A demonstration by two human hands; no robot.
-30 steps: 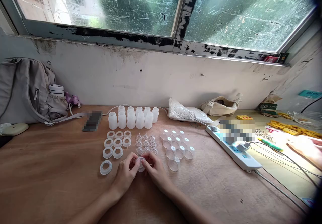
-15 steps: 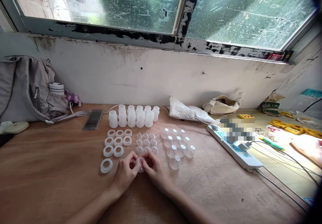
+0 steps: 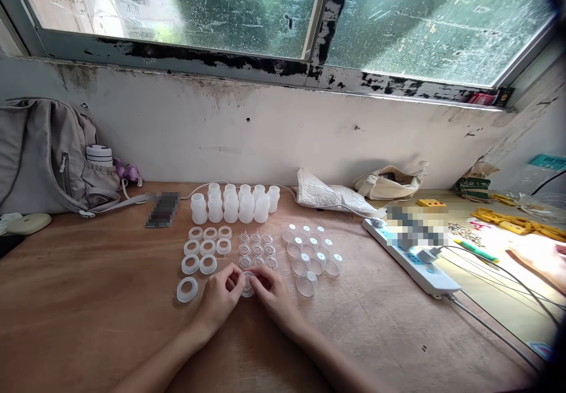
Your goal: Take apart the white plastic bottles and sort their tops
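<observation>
Over the worktop (image 3: 354, 346), the left hand (image 3: 219, 296) and right hand (image 3: 275, 297) each had a grip closed on one clear round part (image 3: 247, 291). Beyond stood frosted bottles (image 3: 230, 209), contents indiscernible; a backpack's (image 3: 29, 157) pocket held a white-topped flask (image 3: 99, 155).

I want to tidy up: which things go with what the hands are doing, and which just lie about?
Likely job things:
clear round plastic piece between left hand and right hand
frosted white plastic rings
small clear round plastic pieces
clear round plastic caps with whitish ends
frosted white plastic bottles

Probably just lying about:
grey fabric backpack
cream fabric bag
white plastic power strip
</observation>
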